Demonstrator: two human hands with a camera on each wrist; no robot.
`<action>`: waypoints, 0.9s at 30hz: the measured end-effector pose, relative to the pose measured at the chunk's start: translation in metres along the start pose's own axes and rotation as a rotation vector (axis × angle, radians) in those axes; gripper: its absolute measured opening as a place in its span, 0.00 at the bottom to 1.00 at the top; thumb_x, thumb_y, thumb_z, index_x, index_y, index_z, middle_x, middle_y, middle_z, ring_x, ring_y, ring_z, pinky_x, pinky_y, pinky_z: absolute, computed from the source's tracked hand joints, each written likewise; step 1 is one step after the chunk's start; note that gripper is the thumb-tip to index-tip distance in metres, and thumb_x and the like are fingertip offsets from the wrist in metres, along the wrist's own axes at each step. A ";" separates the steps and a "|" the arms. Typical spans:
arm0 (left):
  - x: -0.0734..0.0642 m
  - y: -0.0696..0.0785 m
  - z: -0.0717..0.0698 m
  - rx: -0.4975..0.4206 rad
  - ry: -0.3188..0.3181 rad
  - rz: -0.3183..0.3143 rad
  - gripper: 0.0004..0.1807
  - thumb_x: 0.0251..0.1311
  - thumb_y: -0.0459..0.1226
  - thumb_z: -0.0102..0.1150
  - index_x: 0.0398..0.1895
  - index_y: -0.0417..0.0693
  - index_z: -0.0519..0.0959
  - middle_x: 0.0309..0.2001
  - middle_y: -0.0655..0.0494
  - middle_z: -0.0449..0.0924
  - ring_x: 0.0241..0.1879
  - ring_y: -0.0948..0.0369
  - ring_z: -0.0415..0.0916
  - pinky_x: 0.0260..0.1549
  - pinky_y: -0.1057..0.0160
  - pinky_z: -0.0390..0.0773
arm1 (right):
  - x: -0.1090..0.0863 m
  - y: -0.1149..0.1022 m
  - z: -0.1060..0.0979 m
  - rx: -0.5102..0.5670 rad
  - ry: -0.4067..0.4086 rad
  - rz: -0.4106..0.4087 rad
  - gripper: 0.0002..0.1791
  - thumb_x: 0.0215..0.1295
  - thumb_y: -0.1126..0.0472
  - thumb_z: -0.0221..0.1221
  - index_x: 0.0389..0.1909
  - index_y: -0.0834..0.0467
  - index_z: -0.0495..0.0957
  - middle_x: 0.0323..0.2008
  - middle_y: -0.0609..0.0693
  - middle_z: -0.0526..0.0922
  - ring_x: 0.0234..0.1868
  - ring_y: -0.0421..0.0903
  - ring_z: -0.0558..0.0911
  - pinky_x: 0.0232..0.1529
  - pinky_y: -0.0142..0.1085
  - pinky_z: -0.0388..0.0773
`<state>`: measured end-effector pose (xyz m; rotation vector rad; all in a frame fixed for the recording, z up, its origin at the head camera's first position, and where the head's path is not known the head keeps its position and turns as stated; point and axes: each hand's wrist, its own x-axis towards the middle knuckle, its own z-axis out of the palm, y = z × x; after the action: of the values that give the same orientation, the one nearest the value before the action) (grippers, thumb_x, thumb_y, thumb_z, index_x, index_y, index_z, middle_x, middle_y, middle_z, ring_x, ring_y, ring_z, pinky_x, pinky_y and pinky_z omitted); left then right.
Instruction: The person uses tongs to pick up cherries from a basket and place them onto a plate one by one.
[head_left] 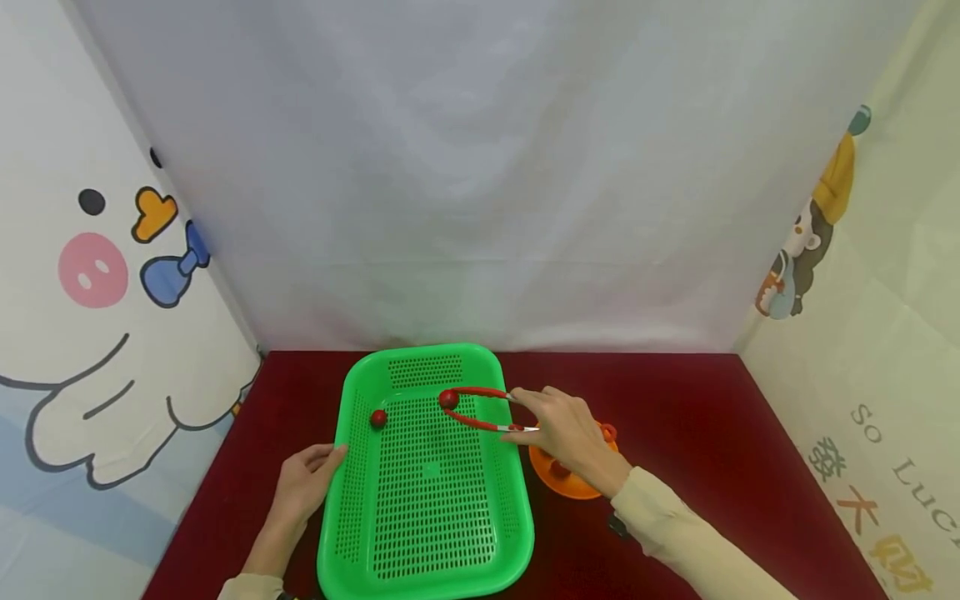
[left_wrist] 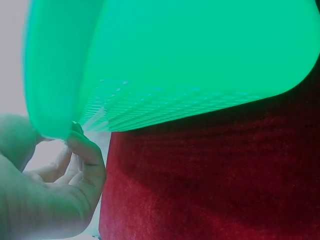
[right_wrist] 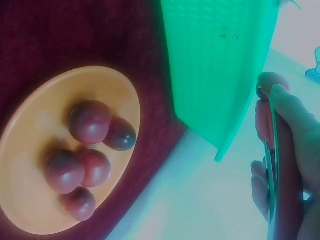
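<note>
My left hand [head_left: 302, 485] pinches the left rim of a green perforated plastic basket [head_left: 431, 500] between thumb and fingers. With my right hand [head_left: 566, 427] I hold red-armed tongs [head_left: 480, 423] over the basket's right half. A small red cherry tomato [head_left: 448, 399] sits between the tong tips, above the basket floor. Another cherry tomato [head_left: 378, 419] lies inside the basket at its left side. Several more tomatoes [right_wrist: 90, 122] rest on an orange plate [right_wrist: 30, 125], partly hidden under my right forearm in the head view.
The basket and plate stand on a dark red cloth [head_left: 675, 417]. A pale curtain [head_left: 480, 208] closes off the back, and printed cloth walls [head_left: 90, 375] rise at left and right. The plate is close to the basket's right edge.
</note>
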<state>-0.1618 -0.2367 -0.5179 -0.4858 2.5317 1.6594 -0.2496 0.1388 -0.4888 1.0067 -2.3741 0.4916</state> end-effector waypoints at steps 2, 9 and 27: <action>0.000 -0.001 -0.001 0.004 -0.002 0.003 0.31 0.79 0.46 0.52 0.70 0.28 0.68 0.65 0.27 0.70 0.64 0.37 0.70 0.60 0.40 0.73 | -0.002 0.002 -0.001 0.008 0.012 0.005 0.34 0.38 0.45 0.84 0.48 0.55 0.88 0.28 0.44 0.82 0.22 0.35 0.59 0.18 0.24 0.52; -0.001 -0.002 -0.003 0.012 0.003 -0.001 0.31 0.79 0.46 0.52 0.69 0.28 0.68 0.65 0.26 0.70 0.63 0.37 0.71 0.59 0.40 0.74 | -0.010 0.008 -0.010 0.008 0.030 0.040 0.37 0.38 0.46 0.85 0.51 0.57 0.87 0.26 0.45 0.80 0.23 0.35 0.60 0.18 0.23 0.55; 0.001 0.001 -0.002 0.002 -0.006 0.002 0.29 0.78 0.43 0.52 0.69 0.27 0.68 0.65 0.25 0.70 0.65 0.35 0.68 0.61 0.38 0.71 | -0.046 0.027 -0.030 0.010 0.138 0.062 0.34 0.36 0.51 0.85 0.48 0.58 0.87 0.21 0.42 0.73 0.22 0.36 0.63 0.17 0.25 0.61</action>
<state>-0.1625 -0.2378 -0.5162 -0.4778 2.5299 1.6558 -0.2330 0.1980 -0.4946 0.8764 -2.2874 0.5776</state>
